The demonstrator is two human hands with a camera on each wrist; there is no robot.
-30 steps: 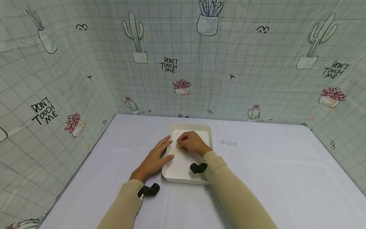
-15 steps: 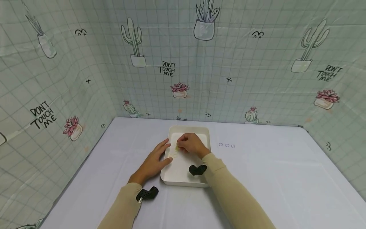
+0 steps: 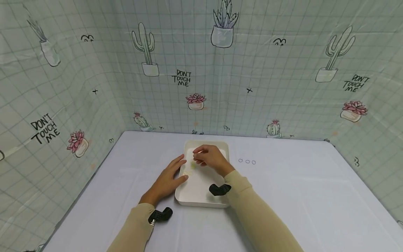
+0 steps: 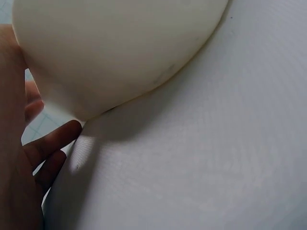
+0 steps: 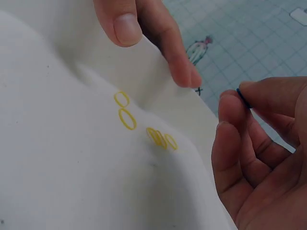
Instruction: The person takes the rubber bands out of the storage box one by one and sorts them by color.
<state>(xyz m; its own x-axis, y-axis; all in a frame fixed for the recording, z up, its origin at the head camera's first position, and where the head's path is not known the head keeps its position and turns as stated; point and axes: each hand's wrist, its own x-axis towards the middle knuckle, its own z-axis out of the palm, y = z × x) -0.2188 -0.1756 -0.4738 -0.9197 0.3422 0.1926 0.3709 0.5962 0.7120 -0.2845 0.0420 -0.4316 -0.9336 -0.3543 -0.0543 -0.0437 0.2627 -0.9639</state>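
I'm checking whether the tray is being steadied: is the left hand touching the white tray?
Touching. In the head view the left hand lies against the white tray at its left rim, fingers reaching over the edge.

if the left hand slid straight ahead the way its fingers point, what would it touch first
Probably the yellow rubber bands in the white tray. The left hand already rests on the tray's left rim, fingers pointing inward toward them; depth is unclear.

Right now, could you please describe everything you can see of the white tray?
The white tray is a shallow rectangle with rounded corners and a low rim, seemingly matte plastic. It lies flat on the table. Small yellow rings lie loose inside. The left hand rests against its left rim; the right hand hovers over it.
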